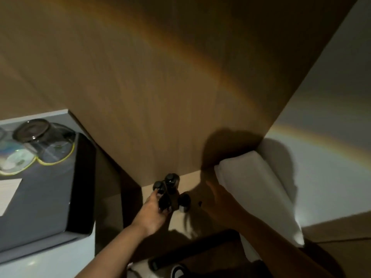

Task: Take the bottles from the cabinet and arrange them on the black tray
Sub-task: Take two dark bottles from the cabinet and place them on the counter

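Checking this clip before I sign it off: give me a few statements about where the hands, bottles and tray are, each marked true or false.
1. The left hand holds dark bottles at the cabinet's lower edge. True.
2. The black tray sits on the right. False: it lies on the left.
3. Upturned glass bowls rest on the tray. True.
4. Bottles already stand on the tray. False: only the bowls and a white card show there.
5. The right hand carries a bottle. False: it reaches toward the white cabinet door, in shadow; its grip is unclear.

Right hand [215, 194] in shadow, grip unclear; bottles [170, 189] dark, count uncertain.
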